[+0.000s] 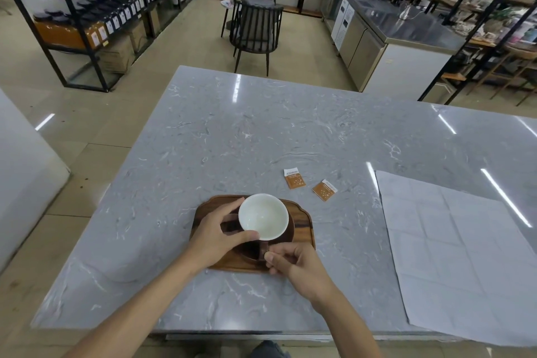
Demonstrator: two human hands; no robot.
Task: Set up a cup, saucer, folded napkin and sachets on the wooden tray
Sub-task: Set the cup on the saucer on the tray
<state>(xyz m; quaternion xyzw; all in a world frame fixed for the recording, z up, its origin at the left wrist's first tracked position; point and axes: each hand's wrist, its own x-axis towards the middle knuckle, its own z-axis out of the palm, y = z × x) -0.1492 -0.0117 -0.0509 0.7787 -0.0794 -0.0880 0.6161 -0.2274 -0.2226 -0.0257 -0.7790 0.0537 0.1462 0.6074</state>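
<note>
A cup [263,216], white inside and dark brown outside, stands on a dark saucer [286,237] on the wooden tray [303,221] near the table's front edge. My left hand [216,234] grips the cup's left side, thumb and fingers round its rim. My right hand [293,263] pinches the cup's dark handle at the near side. Two orange-and-white sachets [294,178] [324,189] lie on the marble to the right behind the tray. A large unfolded white napkin [453,253] lies flat at the right.
The grey marble table [232,131] stretches far behind the tray. Beyond it stand a black chair [255,32], a steel counter [392,35] and shelves of bottles [96,9]. The table's left edge drops to tiled floor.
</note>
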